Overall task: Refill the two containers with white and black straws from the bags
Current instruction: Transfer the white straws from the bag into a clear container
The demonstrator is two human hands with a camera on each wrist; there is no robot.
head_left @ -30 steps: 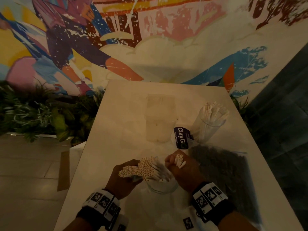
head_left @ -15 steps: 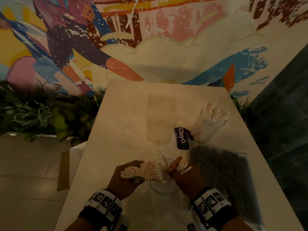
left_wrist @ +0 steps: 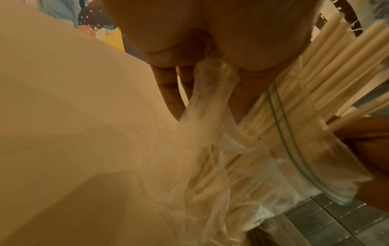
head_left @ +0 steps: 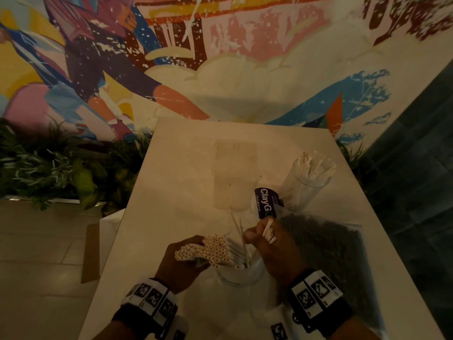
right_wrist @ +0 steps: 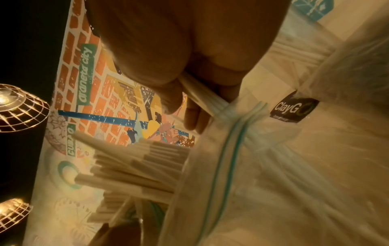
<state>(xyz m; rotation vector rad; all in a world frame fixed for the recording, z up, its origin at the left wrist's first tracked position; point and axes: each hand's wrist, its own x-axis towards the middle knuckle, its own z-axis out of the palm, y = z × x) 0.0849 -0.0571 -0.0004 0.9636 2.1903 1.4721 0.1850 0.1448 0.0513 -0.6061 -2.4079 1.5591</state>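
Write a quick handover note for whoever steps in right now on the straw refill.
Left hand: grips the zip bag of white straws, mouth tilted over the near glass container.
Right hand: holds a few white straws pulled from that bag.
Far container at the table's right side already stands full of white straws.
Bag of black straws lies flat beside the right hand, untouched.
Done: some white straws in the near container. Left: drop in the held straws, finish the white ones, then the black straws.
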